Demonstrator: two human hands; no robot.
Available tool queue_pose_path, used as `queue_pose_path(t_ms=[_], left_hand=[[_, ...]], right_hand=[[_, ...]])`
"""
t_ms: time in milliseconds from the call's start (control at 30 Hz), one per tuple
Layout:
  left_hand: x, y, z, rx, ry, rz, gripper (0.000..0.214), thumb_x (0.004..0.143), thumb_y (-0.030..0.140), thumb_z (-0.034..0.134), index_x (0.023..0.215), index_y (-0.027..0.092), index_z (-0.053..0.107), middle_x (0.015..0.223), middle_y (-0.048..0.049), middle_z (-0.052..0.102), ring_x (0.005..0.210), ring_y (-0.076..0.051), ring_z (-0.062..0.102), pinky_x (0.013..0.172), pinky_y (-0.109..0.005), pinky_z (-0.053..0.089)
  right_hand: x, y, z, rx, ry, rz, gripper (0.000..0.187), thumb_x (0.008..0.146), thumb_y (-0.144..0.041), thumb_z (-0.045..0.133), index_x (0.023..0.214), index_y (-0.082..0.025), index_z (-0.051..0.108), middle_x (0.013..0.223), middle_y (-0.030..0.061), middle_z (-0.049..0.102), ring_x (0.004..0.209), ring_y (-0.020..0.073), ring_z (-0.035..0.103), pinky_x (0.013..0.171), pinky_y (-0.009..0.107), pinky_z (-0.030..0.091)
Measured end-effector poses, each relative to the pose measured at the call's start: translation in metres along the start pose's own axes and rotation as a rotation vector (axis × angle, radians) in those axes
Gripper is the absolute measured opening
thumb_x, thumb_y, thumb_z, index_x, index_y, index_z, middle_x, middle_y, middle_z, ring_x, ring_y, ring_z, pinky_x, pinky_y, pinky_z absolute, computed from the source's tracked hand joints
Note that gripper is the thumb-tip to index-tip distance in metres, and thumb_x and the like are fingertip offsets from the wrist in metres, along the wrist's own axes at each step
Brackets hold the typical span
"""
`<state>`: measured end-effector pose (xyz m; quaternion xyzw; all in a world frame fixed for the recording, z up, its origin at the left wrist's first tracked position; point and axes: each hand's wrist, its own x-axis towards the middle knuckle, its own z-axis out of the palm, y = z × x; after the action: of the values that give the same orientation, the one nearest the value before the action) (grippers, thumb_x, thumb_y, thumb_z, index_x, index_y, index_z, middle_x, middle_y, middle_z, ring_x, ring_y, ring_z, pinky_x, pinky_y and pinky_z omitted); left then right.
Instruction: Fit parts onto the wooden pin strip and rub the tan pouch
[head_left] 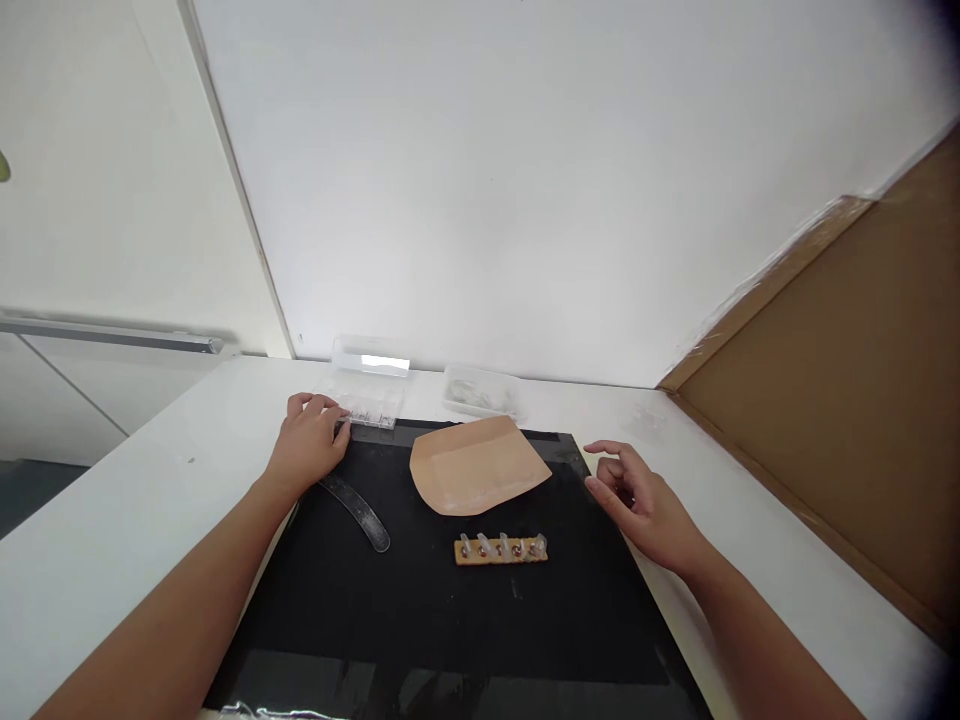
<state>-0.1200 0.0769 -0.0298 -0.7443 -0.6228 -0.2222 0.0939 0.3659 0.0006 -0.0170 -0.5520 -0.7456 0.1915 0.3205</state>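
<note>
Left hand [311, 440]: fingertips at the near left corner of an open clear plastic case [367, 393]; whether they clamp it cannot be told. Small dark marks along the case's front edge, too small to read. Right hand [649, 505]: holding nothing, thumb and forefinger apart, over the right edge of a black mat [390, 620]. Just below the left hand, one curved dark strip [364, 518]. Between the hands, one tan sheet [480, 467]; nearer the wearer, one orange bar [499, 558] bearing five clear pieces. Beyond both, a translucent box [480, 392].
</note>
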Motion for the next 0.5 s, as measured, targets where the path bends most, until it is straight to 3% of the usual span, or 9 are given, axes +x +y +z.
queue_pose_path(t_ms=[167, 367, 500], left_hand=[[0.0, 0.002, -0.004, -0.009, 0.006, -0.014, 0.035, 0.093, 0.034, 0.051, 0.108, 0.019, 0.079, 0.116, -0.0146, 0.072, 0.123, -0.04, 0.048, 0.1, -0.055, 0.045], [-0.003, 0.01, -0.009, -0.021, 0.036, -0.084, 0.034, 0.094, 0.036, 0.051, 0.106, 0.021, 0.078, 0.118, -0.0143, 0.073, 0.125, -0.044, 0.044, 0.094, -0.058, 0.043], [-0.004, 0.02, -0.012, -0.036, 0.069, -0.095, 0.032, 0.095, 0.035, 0.05, 0.108, 0.021, 0.076, 0.122, -0.0158, 0.071, 0.13, -0.045, 0.041, 0.097, -0.065, 0.036]], right_hand=[[0.004, 0.001, 0.002, -0.055, -0.004, 0.026, 0.037, 0.101, -0.054, 0.052, 0.124, -0.027, 0.056, 0.078, -0.0017, 0.054, 0.059, 0.0154, 0.048, 0.054, 0.03, 0.044], [0.01, 0.011, 0.004, -0.136, -0.002, 0.035, 0.04, 0.099, -0.06, 0.055, 0.084, -0.025, 0.067, 0.078, 0.003, 0.066, 0.067, 0.0192, 0.057, 0.058, 0.032, 0.044], [0.009, 0.012, 0.004, -0.117, 0.027, 0.075, 0.039, 0.103, -0.053, 0.045, 0.092, -0.025, 0.071, 0.073, 0.0018, 0.067, 0.069, 0.0213, 0.062, 0.064, 0.034, 0.048]])
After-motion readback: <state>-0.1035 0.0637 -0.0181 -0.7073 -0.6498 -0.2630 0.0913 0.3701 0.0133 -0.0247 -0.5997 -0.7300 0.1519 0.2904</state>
